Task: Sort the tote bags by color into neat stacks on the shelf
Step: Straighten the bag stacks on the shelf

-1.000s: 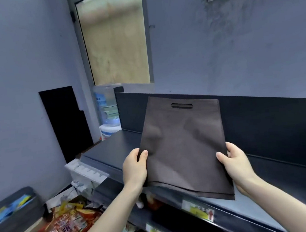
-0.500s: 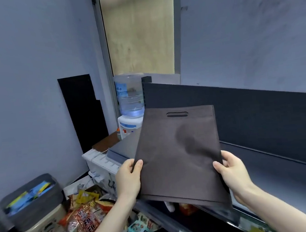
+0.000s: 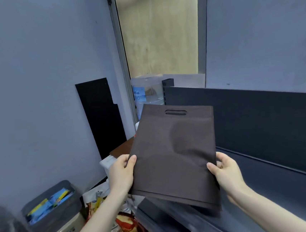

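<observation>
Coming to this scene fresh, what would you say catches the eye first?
The dark brown tote bag fills the centre, held flat above the dark shelf. The left hand grips its left edge and the right hand grips its right edge. Behind it stands a clear water bottle, and at lower left a grey bin holds bright blue and yellow packets.

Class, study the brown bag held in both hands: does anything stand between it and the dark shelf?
Nothing visible does. The left hand and right hand pinch the bag by its sides; its lower edge hangs over the near corner of the shelf.
</observation>
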A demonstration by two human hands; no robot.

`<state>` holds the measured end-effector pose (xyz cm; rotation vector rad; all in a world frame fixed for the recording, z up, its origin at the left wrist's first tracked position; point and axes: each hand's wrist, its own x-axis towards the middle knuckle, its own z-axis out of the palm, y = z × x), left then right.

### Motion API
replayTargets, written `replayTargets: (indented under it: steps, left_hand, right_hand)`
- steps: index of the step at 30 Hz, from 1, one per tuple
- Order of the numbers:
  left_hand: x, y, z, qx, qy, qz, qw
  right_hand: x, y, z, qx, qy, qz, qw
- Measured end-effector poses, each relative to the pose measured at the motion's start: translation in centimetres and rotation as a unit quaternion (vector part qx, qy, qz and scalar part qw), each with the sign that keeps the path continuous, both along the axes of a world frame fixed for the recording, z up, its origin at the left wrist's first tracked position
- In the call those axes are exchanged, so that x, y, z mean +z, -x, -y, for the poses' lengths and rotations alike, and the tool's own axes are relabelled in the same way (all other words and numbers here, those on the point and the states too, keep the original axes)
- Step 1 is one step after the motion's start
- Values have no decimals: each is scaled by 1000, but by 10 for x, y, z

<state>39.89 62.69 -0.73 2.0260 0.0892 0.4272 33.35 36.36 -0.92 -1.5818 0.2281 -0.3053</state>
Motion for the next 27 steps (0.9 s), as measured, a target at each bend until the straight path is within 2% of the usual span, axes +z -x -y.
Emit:
replayTargets:
  steps: [8, 18, 27]
  left_hand:
    - [-19, -37, -8, 13, -33, -7, 999]
    - [-23, -119, -15, -88, -16, -3, 996]
    - [-52, -199, -47, -174, -17, -40, 984]
  right_hand:
    - [-19, -44, -8, 9, -24, -34, 999]
    - [-26, -81, -21, -53, -32, -38, 997]
    - [-41, -112, -68, -126, -23, -86, 988]
